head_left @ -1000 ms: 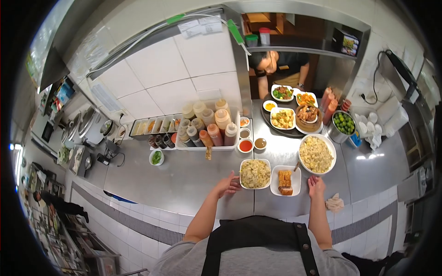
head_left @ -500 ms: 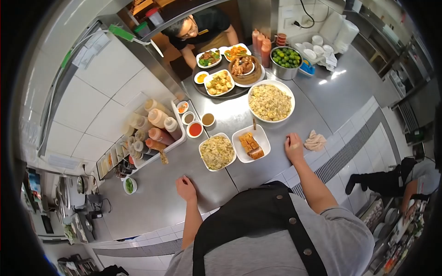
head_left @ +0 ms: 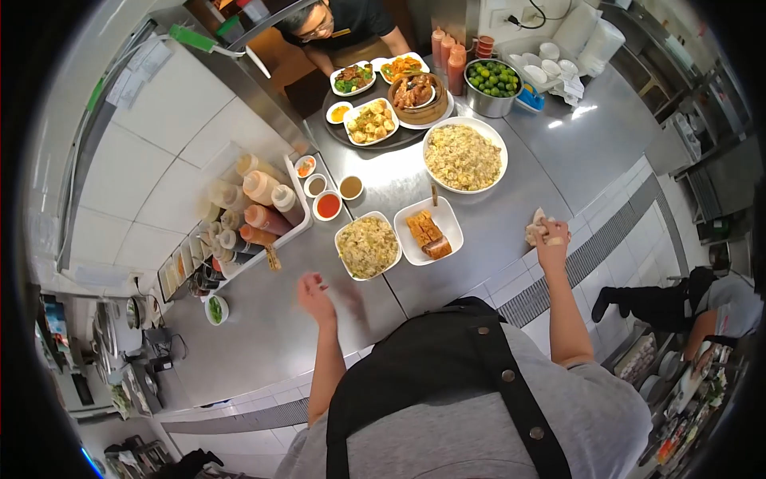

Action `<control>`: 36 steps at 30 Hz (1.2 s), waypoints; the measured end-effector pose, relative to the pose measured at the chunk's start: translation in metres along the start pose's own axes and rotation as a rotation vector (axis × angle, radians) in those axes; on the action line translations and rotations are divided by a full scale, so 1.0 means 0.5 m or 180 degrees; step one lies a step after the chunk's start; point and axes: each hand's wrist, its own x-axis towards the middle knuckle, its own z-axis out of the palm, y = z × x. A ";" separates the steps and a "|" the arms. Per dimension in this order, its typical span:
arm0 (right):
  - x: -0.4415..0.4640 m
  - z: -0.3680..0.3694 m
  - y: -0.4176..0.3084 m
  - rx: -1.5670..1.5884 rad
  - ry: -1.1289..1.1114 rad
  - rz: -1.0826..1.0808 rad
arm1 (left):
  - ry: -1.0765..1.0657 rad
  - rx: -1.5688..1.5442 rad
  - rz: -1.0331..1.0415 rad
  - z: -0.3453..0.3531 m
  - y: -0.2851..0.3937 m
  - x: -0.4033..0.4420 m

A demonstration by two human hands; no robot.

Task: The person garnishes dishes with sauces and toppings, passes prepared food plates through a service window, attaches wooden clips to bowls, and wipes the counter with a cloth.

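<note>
The only view looks forward and down from the wearer's head, perhaps tilted, with edges curved and dark.

Bright light washes a steel surface [head_left: 511, 215], throwing a broad white glare near a round tray [head_left: 383, 144] and small hard glints at upper right. A soft, hazy reflection shows in the metal beside the left hand [head_left: 317, 297], its fingers slightly blurred. The wide lens bends the wall [head_left: 136, 168] and floor [head_left: 239, 435] into curves, with black closing in around the frame's rounded edges. Food in the middle appears fairly crisp; detail softens toward the sides, where a blue streak glows at lower left.
</note>
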 end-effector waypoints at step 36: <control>0.205 0.267 -0.366 0.1990 -0.1618 -0.0887 | 0.0345 -0.0398 -0.0144 -0.151 0.009 -0.157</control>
